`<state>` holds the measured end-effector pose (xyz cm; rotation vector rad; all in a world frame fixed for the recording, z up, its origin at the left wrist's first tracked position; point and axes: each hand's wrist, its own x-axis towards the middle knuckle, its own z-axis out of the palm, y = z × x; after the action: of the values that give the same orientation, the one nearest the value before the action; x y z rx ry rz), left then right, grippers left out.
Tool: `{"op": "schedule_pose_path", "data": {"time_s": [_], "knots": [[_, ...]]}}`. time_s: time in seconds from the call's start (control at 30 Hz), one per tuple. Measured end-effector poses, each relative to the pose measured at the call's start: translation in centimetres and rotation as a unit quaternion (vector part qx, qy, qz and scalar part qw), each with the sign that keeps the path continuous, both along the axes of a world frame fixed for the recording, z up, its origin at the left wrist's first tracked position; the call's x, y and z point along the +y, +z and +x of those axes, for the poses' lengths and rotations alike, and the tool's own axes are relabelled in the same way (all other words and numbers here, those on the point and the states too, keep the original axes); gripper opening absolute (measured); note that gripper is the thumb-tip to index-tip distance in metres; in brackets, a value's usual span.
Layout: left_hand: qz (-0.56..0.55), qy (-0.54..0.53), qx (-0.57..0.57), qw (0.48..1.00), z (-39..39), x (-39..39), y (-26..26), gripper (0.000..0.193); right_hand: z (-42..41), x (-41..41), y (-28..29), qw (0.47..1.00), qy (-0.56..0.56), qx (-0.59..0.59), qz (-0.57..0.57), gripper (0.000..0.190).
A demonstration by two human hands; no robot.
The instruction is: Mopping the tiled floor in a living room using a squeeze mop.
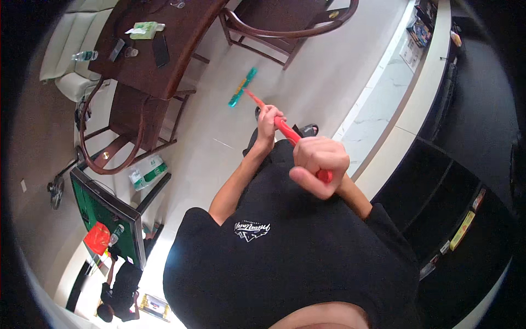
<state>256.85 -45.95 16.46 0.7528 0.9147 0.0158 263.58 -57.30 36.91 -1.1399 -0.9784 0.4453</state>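
A broom with a red handle point(289, 132) slants down and away from my body. My right hand point(321, 164) is closed around its upper end, close to the camera. Farther down the handle, my left hand point(269, 122) grips it with the fingers wrapped over. The teal broom head point(242, 87), with a yellow middle section, is at the tiled floor point(207, 123) ahead of my feet. A dark sandal point(308, 130) shows past my shirt; the other foot is mostly hidden behind my left hand and arm.
At the left are a dark wooden table point(181, 24) and an armchair point(135, 123), with another chair point(283, 20) ahead. A wrapped bottle pack point(148, 172) sits near a green-topped table point(111, 209). Another person point(121, 288) is at lower left. A ledge point(398, 140) runs along the right.
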Motion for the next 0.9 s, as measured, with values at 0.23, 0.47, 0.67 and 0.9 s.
{"op": "schedule_pose_path", "data": {"time_s": [0.23,0.47,0.67,0.9], "knots": [[0.037,0.052,-0.004,0.998,-1.9,3.1,-0.1,0.008,-0.8,2.2,-3.1,0.997,0.068,-0.019,-0.013,0.035],[0.077,0.002,0.011,0.997,-7.4,4.6,-8.3,0.009,-4.4,2.4,-10.5,0.991,0.082,-0.061,-0.091,0.034],[0.04,0.022,-0.046,0.998,-5.1,-2.1,-10.7,0.015,-4.1,-4.8,-12.7,0.992,0.013,-0.022,-0.124,0.037],[0.213,-0.158,-0.138,0.954,-6.7,-8.9,-15.6,0.021,-5.9,-14.9,-13.2,0.994,-0.02,-0.021,-0.107,0.04]]}}
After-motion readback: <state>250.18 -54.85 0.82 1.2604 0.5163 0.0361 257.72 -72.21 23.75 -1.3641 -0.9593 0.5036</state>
